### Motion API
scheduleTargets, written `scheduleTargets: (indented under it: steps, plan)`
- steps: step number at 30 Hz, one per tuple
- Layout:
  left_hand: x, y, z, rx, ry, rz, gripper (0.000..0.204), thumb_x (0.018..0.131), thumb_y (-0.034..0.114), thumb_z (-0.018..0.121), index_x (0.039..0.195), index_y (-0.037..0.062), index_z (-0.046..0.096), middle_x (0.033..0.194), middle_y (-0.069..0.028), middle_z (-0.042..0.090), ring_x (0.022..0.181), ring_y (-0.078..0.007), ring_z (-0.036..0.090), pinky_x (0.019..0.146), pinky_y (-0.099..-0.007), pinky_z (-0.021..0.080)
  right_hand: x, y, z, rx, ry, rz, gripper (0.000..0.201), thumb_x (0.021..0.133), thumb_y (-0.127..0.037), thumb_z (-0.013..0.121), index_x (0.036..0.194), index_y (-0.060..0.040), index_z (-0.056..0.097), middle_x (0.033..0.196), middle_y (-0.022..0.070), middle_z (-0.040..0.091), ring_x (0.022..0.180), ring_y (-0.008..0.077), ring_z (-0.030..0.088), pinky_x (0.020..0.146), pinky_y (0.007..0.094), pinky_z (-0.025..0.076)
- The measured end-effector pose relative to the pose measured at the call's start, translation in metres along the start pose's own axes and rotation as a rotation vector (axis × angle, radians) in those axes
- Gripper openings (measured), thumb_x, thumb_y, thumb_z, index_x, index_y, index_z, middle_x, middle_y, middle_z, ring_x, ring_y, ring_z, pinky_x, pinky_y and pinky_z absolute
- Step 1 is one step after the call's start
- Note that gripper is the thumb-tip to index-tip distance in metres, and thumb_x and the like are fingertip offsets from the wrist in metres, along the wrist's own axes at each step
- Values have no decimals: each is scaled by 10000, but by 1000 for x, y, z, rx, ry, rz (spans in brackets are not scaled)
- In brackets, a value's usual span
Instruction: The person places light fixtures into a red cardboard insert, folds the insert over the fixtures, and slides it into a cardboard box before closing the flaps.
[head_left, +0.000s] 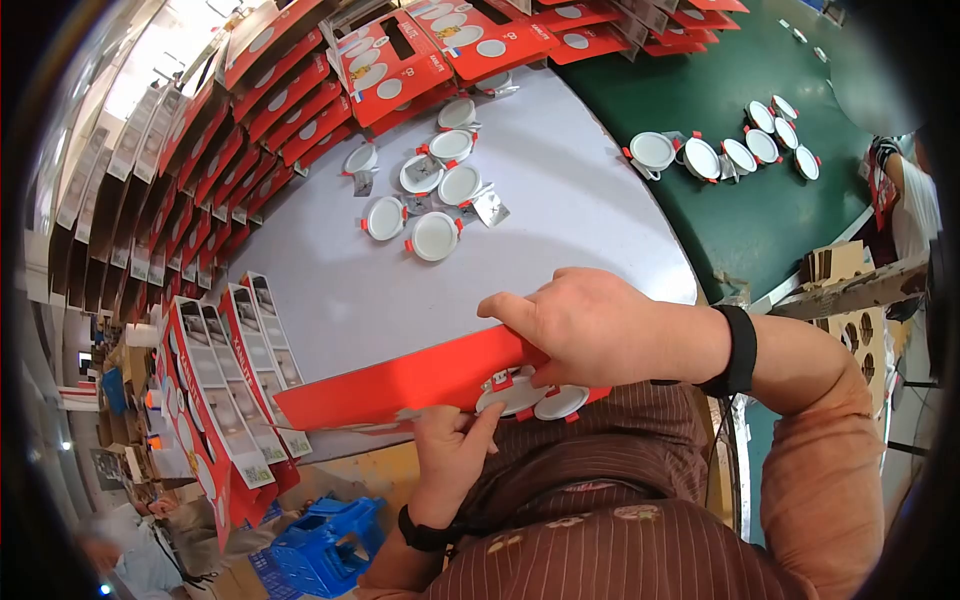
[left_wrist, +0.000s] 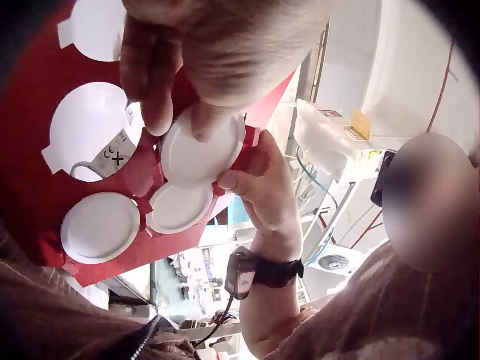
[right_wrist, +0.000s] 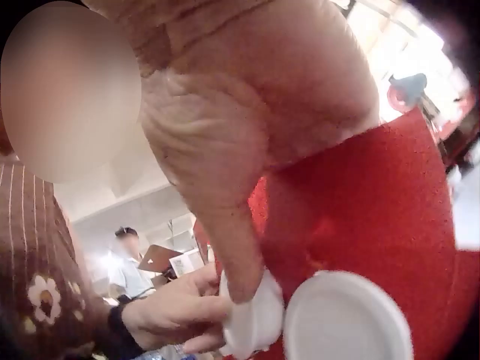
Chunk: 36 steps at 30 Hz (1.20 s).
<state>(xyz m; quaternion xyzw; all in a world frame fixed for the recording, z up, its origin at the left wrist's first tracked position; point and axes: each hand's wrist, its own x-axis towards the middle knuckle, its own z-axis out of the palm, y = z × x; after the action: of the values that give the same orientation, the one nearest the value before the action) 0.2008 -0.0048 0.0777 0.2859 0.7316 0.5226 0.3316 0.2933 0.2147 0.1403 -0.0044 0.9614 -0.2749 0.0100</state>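
Note:
A red cardboard carton (head_left: 410, 380) with round cutouts is tilted in front of the person. My right hand (head_left: 590, 325) grips its right end, the thumb reaching onto the side with the lights. My left hand (head_left: 452, 455) pinches the edge of a white round downlight (head_left: 510, 398) at the carton. In the left wrist view this downlight (left_wrist: 202, 150) lies tilted, overlapping another downlight (left_wrist: 180, 208). A further downlight (left_wrist: 100, 229) sits in the carton beside them. Through an open cutout (left_wrist: 94, 97) show a cable and a printed label.
Several loose downlights (head_left: 435, 237) with red clips lie on the pale table (head_left: 560, 240). More of them (head_left: 700, 158) are on the green table (head_left: 640, 100). Stacked red cartons (head_left: 290, 110) line the far and left sides. A blue crate (head_left: 330, 550) stands low at left.

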Motion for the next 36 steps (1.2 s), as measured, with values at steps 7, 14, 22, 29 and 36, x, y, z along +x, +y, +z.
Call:
scheduleTargets:
  steps: [7,14,22,29,36]
  plan:
    - [-1,-5,4,295,48,39,218,854,-29,655,1056,-41,574,749,-60,651,510,-63,557,415,-218,422,-6,-4,-7,23,-30,64,561,695,-188,774,1142,-28,474,656,102,632,647,327,647,588,427,495]
    - [8,13,-1,20,5,-88,124,856,25,684,897,-32,582,695,-74,649,479,-83,548,448,-224,447,-1,9,-22,227,-147,116,374,685,-154,768,941,-1,542,722,177,645,744,365,657,644,453,511]
    - [13,20,-18,-139,-171,-155,108,875,-9,648,963,-52,602,800,-75,663,529,-80,567,458,-215,452,-6,-5,-18,65,-76,170,359,716,-210,755,940,-10,558,712,162,646,730,356,660,648,448,517]
    - [7,13,-13,-120,-181,-87,88,869,-22,650,935,-53,601,725,-67,649,517,-82,566,449,-217,436,-15,-11,6,-32,156,61,342,697,-204,756,849,-46,493,588,97,560,597,323,613,535,419,476]
    - [2,22,10,39,6,-108,224,814,84,758,843,-40,575,663,-73,645,508,-84,590,437,-230,443,-20,-9,1,91,157,44,279,712,-143,737,835,-25,515,657,110,604,645,314,628,563,395,484]
